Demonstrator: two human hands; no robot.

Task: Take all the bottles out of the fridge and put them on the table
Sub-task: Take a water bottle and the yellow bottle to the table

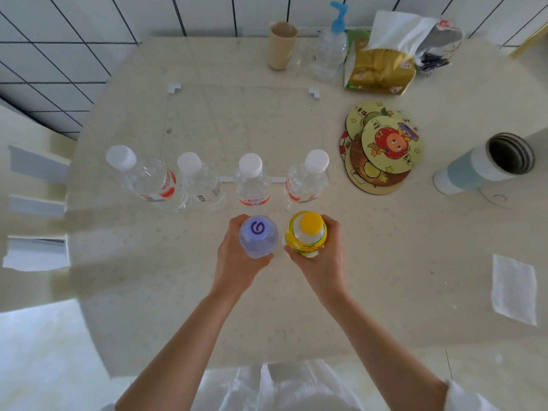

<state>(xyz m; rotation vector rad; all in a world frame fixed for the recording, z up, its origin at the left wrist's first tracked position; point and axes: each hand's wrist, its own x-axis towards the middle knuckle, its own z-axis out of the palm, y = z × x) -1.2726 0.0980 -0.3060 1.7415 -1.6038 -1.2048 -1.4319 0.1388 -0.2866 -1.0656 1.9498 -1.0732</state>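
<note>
Gripping: two bottles, one in each hand, upright above the pale table (385, 262), side by side and nearly touching.
Left hand (237, 256): fingers (234, 222) curled round the clear bottle (258, 237), thumb at the near side; pale cap with a purple swirl showing between thumb and fingers.
Right hand (326, 253): fingers (332, 223) wrapped round the yellow bottle (305, 237), thumb at the near left of its label; yellow cap standing clear above the grasp.
Contact with table: cannot tell, bottle bases hidden under the hands.
Beyond the fingertips: row of four clear water bottles with white caps, upright on the table – far-left bottle (142, 176), second bottle (197, 180), third bottle (252, 182), fourth bottle (308, 179); the third just past the left fingertips, the fourth just past the right fingertips.
Right of the right fingers, farther back: stack of round cartoon coasters (382, 146); beyond these, toward the edge, a blue-and-white tumbler (480, 167), open mouth showing.
Right of the right wrist: white napkin (514, 289) flat on the table.
Far side, well beyond the fingers: cardboard tube (281, 44), pump bottle (330, 46) with a blue top, tissue pack (382, 63) with a sheet sticking up.
</note>
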